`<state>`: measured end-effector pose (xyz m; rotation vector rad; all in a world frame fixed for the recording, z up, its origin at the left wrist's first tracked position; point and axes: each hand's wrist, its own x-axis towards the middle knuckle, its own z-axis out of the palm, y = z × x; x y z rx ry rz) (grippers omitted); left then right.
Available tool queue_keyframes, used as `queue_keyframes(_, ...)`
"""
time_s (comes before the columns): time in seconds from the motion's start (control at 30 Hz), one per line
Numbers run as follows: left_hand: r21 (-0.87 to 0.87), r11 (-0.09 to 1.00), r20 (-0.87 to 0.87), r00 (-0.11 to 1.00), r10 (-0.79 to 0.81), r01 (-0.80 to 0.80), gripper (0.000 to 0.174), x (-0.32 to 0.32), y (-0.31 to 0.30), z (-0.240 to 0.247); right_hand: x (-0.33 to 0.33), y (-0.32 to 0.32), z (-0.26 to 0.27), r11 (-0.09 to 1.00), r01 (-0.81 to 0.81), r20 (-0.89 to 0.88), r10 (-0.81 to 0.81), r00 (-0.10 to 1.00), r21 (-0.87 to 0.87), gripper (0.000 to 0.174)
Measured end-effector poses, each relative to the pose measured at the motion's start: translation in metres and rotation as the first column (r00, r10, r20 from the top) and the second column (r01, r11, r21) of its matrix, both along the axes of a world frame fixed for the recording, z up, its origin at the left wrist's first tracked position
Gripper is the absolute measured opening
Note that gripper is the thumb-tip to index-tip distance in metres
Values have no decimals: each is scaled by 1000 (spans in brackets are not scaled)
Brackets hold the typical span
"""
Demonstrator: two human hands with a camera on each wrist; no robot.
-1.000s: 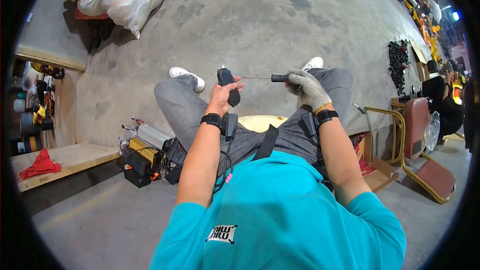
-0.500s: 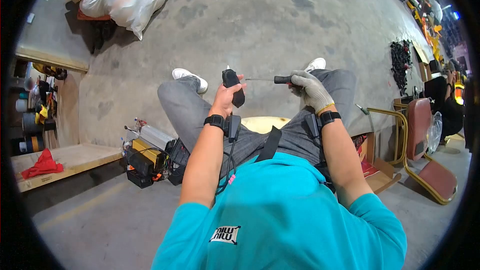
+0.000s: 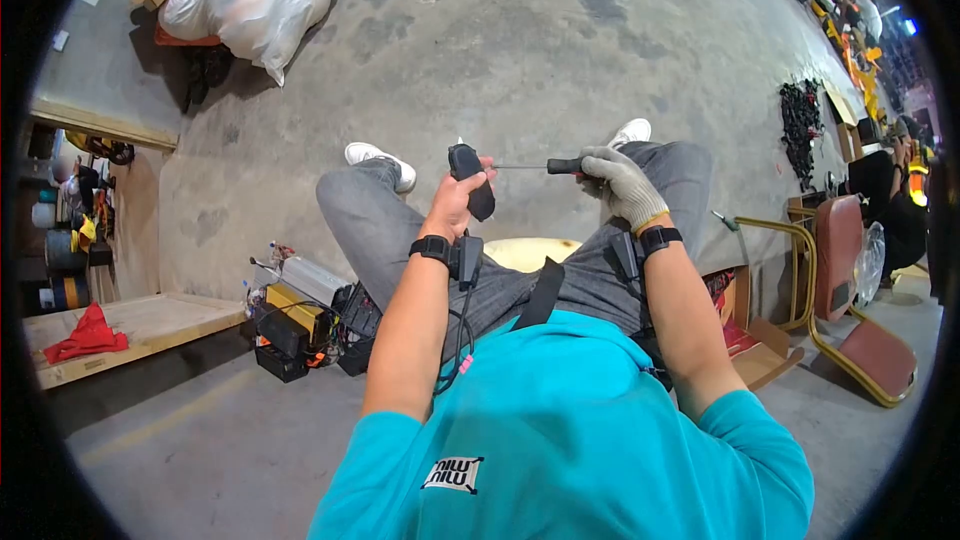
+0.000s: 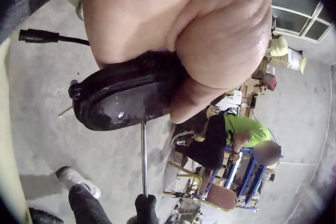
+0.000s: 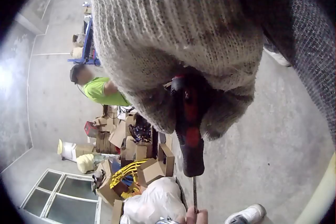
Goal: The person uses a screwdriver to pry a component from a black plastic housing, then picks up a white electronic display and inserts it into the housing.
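Observation:
My bare left hand point(image 3: 452, 205) grips a black oval casing point(image 3: 472, 182) with a raised rim and a thin metal pin at one end, seen close up in the left wrist view. My right hand point(image 3: 622, 185), in a knitted grey-white glove, holds a screwdriver by its black and red handle point(image 5: 190, 129). The metal shaft point(image 4: 145, 155) points left, its tip right at the casing's edge by my left fingertips. Both hands are held up in front of my knees. The glove hides the rear of the handle.
A cable with a black plug point(image 4: 39, 36) hangs near the casing. Electrical units point(image 3: 300, 305) sit on the floor by my left leg. A red-seated chair point(image 3: 870, 350) and a cardboard box point(image 3: 765, 350) stand at right. White bags point(image 3: 265, 15) lie ahead-left; another person point(image 4: 247, 134) is farther off.
Half a second ago the screwdriver tip stood slightly apart from the casing; now it is at the casing's edge. Both hands keep their holds and have barely shifted.

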<state>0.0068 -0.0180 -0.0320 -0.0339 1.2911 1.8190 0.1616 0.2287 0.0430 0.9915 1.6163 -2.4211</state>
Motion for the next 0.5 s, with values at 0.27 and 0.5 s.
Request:
queue_keyframes(0.27, -1, 1000, -6, 1000, -17, 17, 31, 2, 2, 7, -1, 2, -5, 1000, -1, 1, 1, 1000, -6, 12)
queue_keyframes(0.5, -62, 998, -9, 1000, 19, -19, 30, 0, 2, -5, 1, 5, -8, 999, 24, -24, -25, 999, -46, 13)
